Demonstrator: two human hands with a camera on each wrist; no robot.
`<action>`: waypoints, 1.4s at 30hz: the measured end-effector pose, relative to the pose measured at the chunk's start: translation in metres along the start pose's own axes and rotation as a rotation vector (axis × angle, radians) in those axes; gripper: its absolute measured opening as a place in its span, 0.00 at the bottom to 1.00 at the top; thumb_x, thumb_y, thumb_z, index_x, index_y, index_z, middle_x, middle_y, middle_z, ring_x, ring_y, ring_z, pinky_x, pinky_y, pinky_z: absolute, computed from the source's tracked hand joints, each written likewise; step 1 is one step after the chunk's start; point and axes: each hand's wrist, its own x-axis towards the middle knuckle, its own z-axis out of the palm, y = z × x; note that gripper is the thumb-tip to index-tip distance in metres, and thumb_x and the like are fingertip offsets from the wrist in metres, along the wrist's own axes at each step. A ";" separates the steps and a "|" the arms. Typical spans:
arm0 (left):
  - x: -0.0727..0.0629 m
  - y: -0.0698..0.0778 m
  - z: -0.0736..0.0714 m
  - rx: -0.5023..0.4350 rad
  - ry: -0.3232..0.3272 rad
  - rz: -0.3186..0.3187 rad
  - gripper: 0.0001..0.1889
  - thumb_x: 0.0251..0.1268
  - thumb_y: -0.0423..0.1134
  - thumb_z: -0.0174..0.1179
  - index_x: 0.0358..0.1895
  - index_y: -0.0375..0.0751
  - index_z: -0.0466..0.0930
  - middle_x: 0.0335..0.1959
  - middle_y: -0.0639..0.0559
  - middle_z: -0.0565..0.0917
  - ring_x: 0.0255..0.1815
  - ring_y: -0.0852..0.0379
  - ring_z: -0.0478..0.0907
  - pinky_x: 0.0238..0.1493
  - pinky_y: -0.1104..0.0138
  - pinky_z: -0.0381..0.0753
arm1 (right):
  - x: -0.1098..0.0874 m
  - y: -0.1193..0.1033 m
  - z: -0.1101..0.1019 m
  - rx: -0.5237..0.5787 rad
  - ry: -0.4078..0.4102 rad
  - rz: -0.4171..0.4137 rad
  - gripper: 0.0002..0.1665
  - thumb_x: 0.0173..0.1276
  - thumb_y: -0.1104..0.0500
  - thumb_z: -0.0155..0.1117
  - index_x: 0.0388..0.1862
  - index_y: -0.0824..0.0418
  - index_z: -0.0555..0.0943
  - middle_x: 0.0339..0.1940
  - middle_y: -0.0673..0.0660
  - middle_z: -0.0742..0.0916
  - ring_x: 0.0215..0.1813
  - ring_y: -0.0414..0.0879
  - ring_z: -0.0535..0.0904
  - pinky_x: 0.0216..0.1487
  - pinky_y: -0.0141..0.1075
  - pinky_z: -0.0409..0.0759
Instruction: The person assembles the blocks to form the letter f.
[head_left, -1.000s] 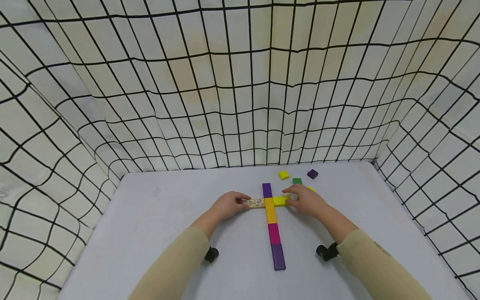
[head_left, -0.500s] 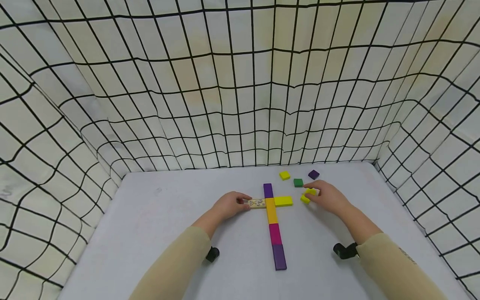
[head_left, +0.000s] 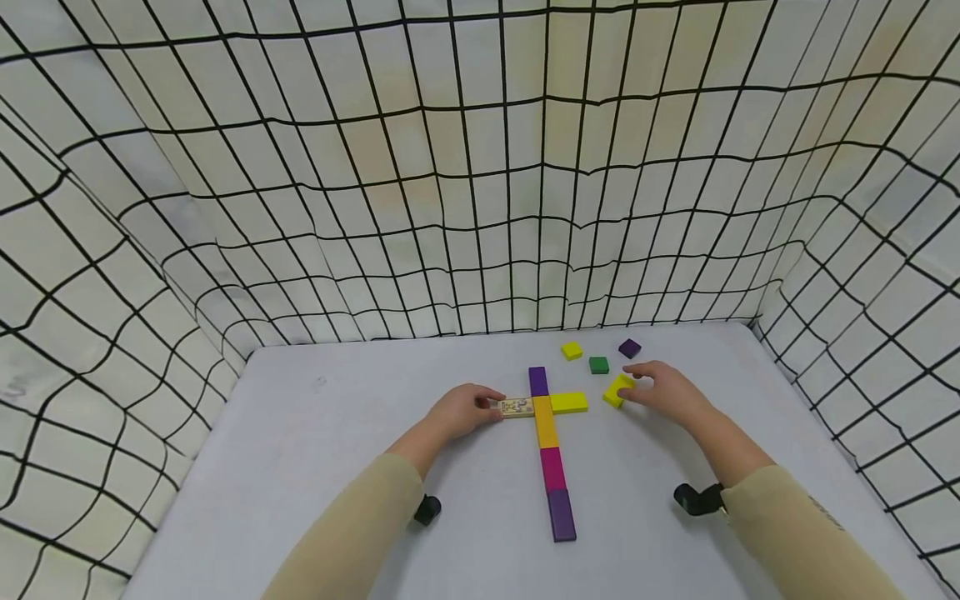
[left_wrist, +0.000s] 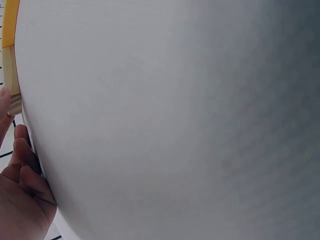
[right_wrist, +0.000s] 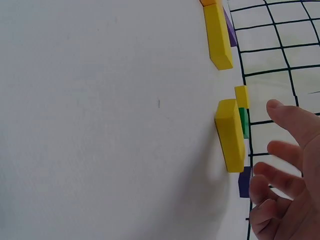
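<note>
My left hand (head_left: 467, 410) pinches the outer end of a wooden block (head_left: 517, 407) with a printed face. That block meets the left side of an orange block (head_left: 545, 422), which lies in a column with a purple block (head_left: 538, 381) above, and a magenta block (head_left: 552, 470) and a second purple block (head_left: 561, 515) below. A yellow block (head_left: 568, 402) sticks out on the right. My right hand (head_left: 670, 390) is beside a loose yellow block (head_left: 617, 390), thumb and fingers spread; in the right wrist view the hand (right_wrist: 292, 170) appears apart from that block (right_wrist: 230, 135).
Toward the back of the white table (head_left: 337, 467) lie a small yellow block (head_left: 572, 351), a green block (head_left: 598, 365) and a dark purple block (head_left: 630, 348). Black netting (head_left: 510, 225) over white sheeting surrounds the table. A black wrist camera (head_left: 697, 500) hangs under the right sleeve.
My right hand has left the yellow block in the cross shape and moved right to the loose yellow block, which now shows more fully. The left hand has stayed at the wooden block.
</note>
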 end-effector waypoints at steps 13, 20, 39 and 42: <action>0.003 -0.001 0.001 -0.011 0.003 0.013 0.18 0.64 0.48 0.67 0.57 0.54 0.85 0.37 0.55 0.78 0.42 0.53 0.72 0.48 0.60 0.73 | 0.007 -0.001 0.015 -0.041 -0.046 0.091 0.49 0.61 0.40 0.71 0.71 0.69 0.68 0.63 0.73 0.71 0.61 0.65 0.70 0.64 0.60 0.68; 0.001 0.002 0.000 -0.014 0.003 0.002 0.18 0.64 0.48 0.67 0.57 0.55 0.85 0.37 0.55 0.78 0.42 0.53 0.72 0.48 0.59 0.73 | 0.004 -0.004 0.015 0.079 -0.038 0.092 0.47 0.61 0.47 0.73 0.73 0.65 0.65 0.66 0.73 0.70 0.66 0.67 0.66 0.67 0.63 0.62; -0.002 0.002 -0.002 -0.012 0.006 -0.010 0.18 0.64 0.47 0.67 0.56 0.54 0.85 0.38 0.55 0.79 0.42 0.53 0.72 0.49 0.58 0.74 | 0.002 0.000 0.007 0.194 0.076 0.099 0.22 0.74 0.52 0.62 0.63 0.56 0.80 0.56 0.62 0.83 0.45 0.52 0.78 0.45 0.41 0.79; -0.002 0.002 -0.001 -0.012 0.005 -0.010 0.18 0.64 0.47 0.67 0.56 0.54 0.85 0.38 0.55 0.79 0.42 0.53 0.72 0.49 0.58 0.73 | 0.002 0.001 0.007 0.195 0.074 0.116 0.22 0.74 0.51 0.62 0.63 0.55 0.81 0.57 0.61 0.83 0.42 0.49 0.78 0.43 0.38 0.77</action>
